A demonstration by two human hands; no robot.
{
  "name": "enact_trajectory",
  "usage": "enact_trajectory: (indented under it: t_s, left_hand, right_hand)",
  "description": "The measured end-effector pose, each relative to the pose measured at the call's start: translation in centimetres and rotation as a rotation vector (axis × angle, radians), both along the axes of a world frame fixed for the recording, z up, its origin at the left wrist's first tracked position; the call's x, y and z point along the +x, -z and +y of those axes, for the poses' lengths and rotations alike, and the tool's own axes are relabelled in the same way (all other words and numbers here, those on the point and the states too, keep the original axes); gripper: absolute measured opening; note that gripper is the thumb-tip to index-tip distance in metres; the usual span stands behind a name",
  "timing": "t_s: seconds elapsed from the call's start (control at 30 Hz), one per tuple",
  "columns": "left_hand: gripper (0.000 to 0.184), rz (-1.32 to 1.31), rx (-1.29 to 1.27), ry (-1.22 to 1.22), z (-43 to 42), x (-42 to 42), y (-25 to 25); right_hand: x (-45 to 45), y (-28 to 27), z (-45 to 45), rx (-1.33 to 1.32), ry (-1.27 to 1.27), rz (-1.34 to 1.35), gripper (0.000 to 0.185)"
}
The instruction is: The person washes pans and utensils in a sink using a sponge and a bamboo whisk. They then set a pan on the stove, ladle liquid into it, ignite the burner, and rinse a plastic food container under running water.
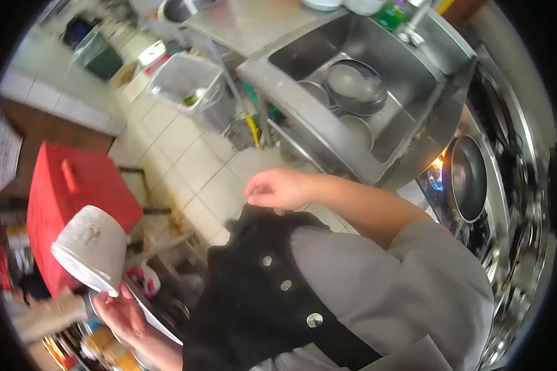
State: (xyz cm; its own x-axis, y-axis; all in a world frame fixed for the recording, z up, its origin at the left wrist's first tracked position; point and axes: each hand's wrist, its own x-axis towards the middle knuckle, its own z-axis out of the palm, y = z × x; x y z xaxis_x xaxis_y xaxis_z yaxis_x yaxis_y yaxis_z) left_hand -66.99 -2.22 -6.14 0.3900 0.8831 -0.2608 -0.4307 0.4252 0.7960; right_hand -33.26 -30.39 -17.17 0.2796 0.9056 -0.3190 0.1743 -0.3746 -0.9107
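Note:
At the lower left, my left hand has its fingertips on the lower edge of a white, roughly cylindrical item that looks soft and hangs tilted in front of a red box. My right hand is near the centre, just beyond my black apron. Its fingers are curled inward, and what they hold, if anything, is hidden.
A steel sink holding pans is ahead. To the right, a black frying pan is on a stove with a flame beside it. A lined bin stands on the tiled floor. Someone's sleeve shows at the lower left.

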Motion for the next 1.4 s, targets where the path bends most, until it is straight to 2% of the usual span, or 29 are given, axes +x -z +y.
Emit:
enact_trajectory:
  t_s: [0.03, 0.1, 0.17, 0.2, 0.23, 0.3, 0.37, 0.43, 0.5, 0.6, 0.63, 0.73, 0.83, 0.87, 0.97, 1.07, 1.1, 1.13, 1.17, 1.2, 1.23, 1.3, 1.33, 1.4]
  left_hand:
    - [0.050, 0.016, -0.006, 0.122, 2.0, 1.8, 1.2]
    - [0.043, 0.066, 0.005, 0.216, 4.8, 7.2, 2.7]
    - [0.043, 0.045, -0.001, 0.429, 9.2, 11.3, 5.0]
    - [0.043, 0.111, 0.000, 0.389, 9.3, 15.1, 4.6]
    - [0.043, 0.125, 0.001, 0.449, 10.1, 18.1, 4.5]
    - [0.043, 0.170, 0.000, 0.485, 11.9, 23.6, 5.2]
    - [0.042, 0.119, 0.004, 0.663, 13.5, 28.7, 5.2]
    - [0.042, 0.090, -0.016, 0.804, 13.9, 33.4, 5.6]
    - [0.042, 0.093, -0.035, 0.891, 14.0, 37.7, 6.0]
    - [0.031, 0.129, -0.069, 0.899, 10.7, 42.9, 5.0]
    - [0.031, 0.136, -0.071, 0.913, 9.9, 44.0, 5.1]
    - [0.035, 0.189, -0.062, 0.927, 7.7, 46.9, 5.0]
    - [0.045, 0.281, -0.043, 0.937, 6.2, 48.2, 5.0]
    - [0.046, 0.287, -0.025, 0.965, 5.5, 48.8, 4.5]
    - [0.051, 0.274, 0.014, 1.039, 3.3, 51.4, 4.0]
    - [0.056, 0.338, 0.046, 1.079, -0.1, 55.4, 3.5]
    - [0.057, 0.330, 0.098, 1.164, -1.5, 56.9, 3.0]
    - [0.051, 0.319, 0.092, 1.204, -2.7, 58.8, 3.1]
    - [0.045, 0.316, 0.083, 1.235, -3.7, 60.2, 3.6]
    - [0.048, 0.300, 0.083, 1.319, -3.9, 62.1, 4.4]
    - [0.047, 0.293, 0.087, 1.389, -5.5, 64.0, 4.8]
    - [0.046, 0.272, 0.077, 1.481, -9.3, 67.1, 5.1]
    - [0.045, 0.315, 0.091, 1.534, -10.2, 69.2, 6.2]
    - [0.046, 0.315, 0.135, 1.642, -12.7, 73.0, 8.6]
  right_hand:
    - [1.4, 0.2, -0.1, 0.034, 0.065, -0.049, 0.029]
    - [3.2, -0.1, -0.3, 0.096, 0.177, -0.139, 0.028]
    - [5.0, -1.3, -1.0, 0.072, 0.350, -0.105, 0.026]
    - [5.8, -1.6, -1.3, 0.090, 0.455, -0.102, 0.025]
    - [6.5, -2.8, -1.6, -0.006, 0.608, 0.040, 0.023]
    - [7.9, -3.9, -2.5, 0.064, 0.844, -0.116, 0.021]
    - [9.8, -5.9, -3.6, 0.045, 1.062, -0.216, 0.020]
    - [13.3, -6.8, -5.9, 0.108, 1.215, -0.241, 0.021]
    - [17.4, -8.1, -8.1, 0.050, 1.385, -0.291, 0.022]
    - [25.0, -6.5, -12.6, 0.019, 1.569, -0.319, 0.025]
    - [27.5, -5.4, -14.1, -0.027, 1.600, -0.336, 0.028]
    - [35.1, -1.7, -19.1, -0.304, 1.597, -0.796, 0.039]
    - [39.9, -1.9, -21.3, -0.486, 1.669, -0.797, 0.053]
    - [41.0, -2.9, -21.8, -0.566, 1.638, -0.800, 0.063]
    - [45.9, -0.9, -24.8, -0.578, 1.635, -1.014, 0.065]
    - [49.7, -0.7, -27.1, -0.501, 1.429, -0.752, 0.057]
    - [51.0, -0.2, -27.2, -0.552, 1.489, -0.707, 0.050]
    - [50.8, -0.8, -26.8, -0.698, 1.390, -0.807, 0.046]
    - [52.5, 0.2, -27.4, -0.619, 1.401, -0.690, 0.043]
    - [52.0, -0.5, -27.0, -0.637, 1.356, -0.829, 0.039]
    - [52.9, -0.2, -26.9, -0.613, 1.422, -0.760, 0.037]
    - [52.4, -0.9, -26.0, -0.698, 1.593, -0.905, 0.035]
    - [52.8, -1.1, -26.0, -0.779, 1.688, -0.892, 0.035]
    - [51.9, -3.4, -27.6, -0.956, 1.457, -0.732, 0.034]
